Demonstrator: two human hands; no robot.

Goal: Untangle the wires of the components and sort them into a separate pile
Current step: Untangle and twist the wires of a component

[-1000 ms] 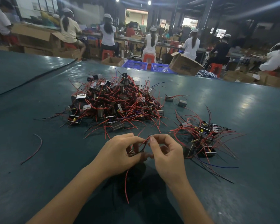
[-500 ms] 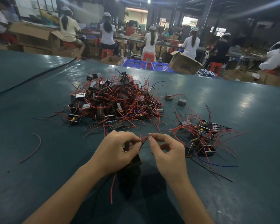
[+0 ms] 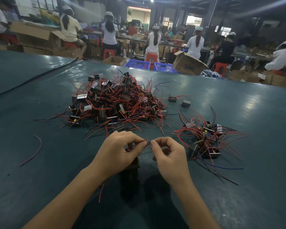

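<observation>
A big tangled heap [image 3: 117, 103] of small boxy components with red wires lies on the green table [image 3: 40, 179] ahead of me. A smaller sorted pile [image 3: 206, 139] sits to the right. My left hand [image 3: 120, 152] holds one dark component [image 3: 133, 163] beneath its palm and pinches its red wires [image 3: 145, 141] at the fingertips. My right hand [image 3: 169, 156] pinches the same wires from the other side. A red wire [image 3: 101, 191] hangs down under my left wrist. The component is mostly hidden by my left hand.
A loose red wire [image 3: 33, 152] lies on the table at the left. Two single components [image 3: 180, 100] sit between the piles. Beyond the table's far edge are blue crates [image 3: 137, 64], cardboard boxes [image 3: 187, 64] and several seated workers.
My hands have drawn slightly apart, and the pinched wires now stretch between the fingertips. The component shows more below my left hand. The hanging red wire has shifted left.
</observation>
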